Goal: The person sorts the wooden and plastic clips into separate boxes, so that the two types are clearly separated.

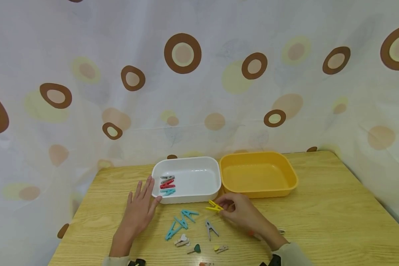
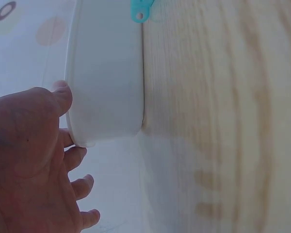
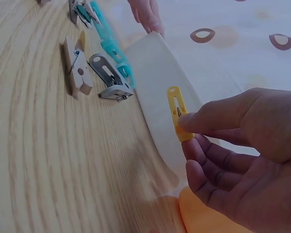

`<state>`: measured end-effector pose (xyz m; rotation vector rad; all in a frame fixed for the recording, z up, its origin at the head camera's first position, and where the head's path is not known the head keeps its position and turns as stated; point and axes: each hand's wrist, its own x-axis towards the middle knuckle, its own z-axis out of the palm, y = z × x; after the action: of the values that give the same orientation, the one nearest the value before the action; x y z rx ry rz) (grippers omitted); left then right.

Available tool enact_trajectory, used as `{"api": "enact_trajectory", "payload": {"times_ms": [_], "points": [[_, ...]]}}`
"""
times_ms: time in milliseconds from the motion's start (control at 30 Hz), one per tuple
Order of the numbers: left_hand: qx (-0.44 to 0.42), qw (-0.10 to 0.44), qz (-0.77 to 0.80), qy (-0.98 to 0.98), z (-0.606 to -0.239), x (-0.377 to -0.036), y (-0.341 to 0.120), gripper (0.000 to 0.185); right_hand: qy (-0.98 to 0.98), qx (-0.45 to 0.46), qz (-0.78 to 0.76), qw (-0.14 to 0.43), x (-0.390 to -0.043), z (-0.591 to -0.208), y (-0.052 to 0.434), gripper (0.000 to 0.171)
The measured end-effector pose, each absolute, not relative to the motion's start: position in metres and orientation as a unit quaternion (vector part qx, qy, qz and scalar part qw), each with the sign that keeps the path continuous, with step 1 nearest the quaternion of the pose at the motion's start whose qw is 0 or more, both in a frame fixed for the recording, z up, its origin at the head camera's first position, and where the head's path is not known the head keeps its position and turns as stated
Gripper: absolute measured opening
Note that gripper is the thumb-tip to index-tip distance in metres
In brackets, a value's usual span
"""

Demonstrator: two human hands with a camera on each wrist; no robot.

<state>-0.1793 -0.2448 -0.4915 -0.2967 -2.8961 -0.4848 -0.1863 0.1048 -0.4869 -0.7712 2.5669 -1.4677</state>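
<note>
The left hand [image 1: 140,210] lies flat, palm down, fingers straight and spread, pointing toward twelve o'clock, thumb out toward two o'clock. The right hand [image 1: 239,212] reaches toward ten o'clock from a pale sleeve, its thumb and forefinger pinched together at the tips, the other fingers loosely curled beneath.

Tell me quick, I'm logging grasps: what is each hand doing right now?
Left hand: open, fingers straight, touching the white tray.
Right hand: pinching the yellow clothespin.

Makeshift home-like setup, wooden table [image 1: 319,207], circle-patterned curtain [image 1: 86,55] as backdrop
</note>
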Motion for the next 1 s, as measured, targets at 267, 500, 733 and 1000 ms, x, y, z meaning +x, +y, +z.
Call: {"api": "enact_trajectory", "payload": {"times_ms": [267, 500, 733, 1000], "points": [[-0.1, 0.099, -0.164, -0.976, -0.492, -0.18, -0.247, 0.069, 0.83, -0.274, -0.486, 0.012, -0.184, -0.482, 0.102, 0.022], [-0.101, 0.1, -0.166, -0.976, -0.493, -0.181, -0.246, 0.069, 0.812, -0.285, -0.508, -0.016, -0.182, -0.48, 0.095, 0.025], [-0.095, 0.09, -0.166, -0.977, -0.494, -0.181, -0.247, 0.07, 0.806, -0.289, -0.512, -0.064, -0.186, -0.481, 0.084, 0.024], [-0.096, 0.09, -0.169, -0.977, -0.493, -0.18, -0.246, 0.069, 0.807, -0.301, -0.501, -0.087, -0.196, -0.468, 0.07, 0.023]]}}
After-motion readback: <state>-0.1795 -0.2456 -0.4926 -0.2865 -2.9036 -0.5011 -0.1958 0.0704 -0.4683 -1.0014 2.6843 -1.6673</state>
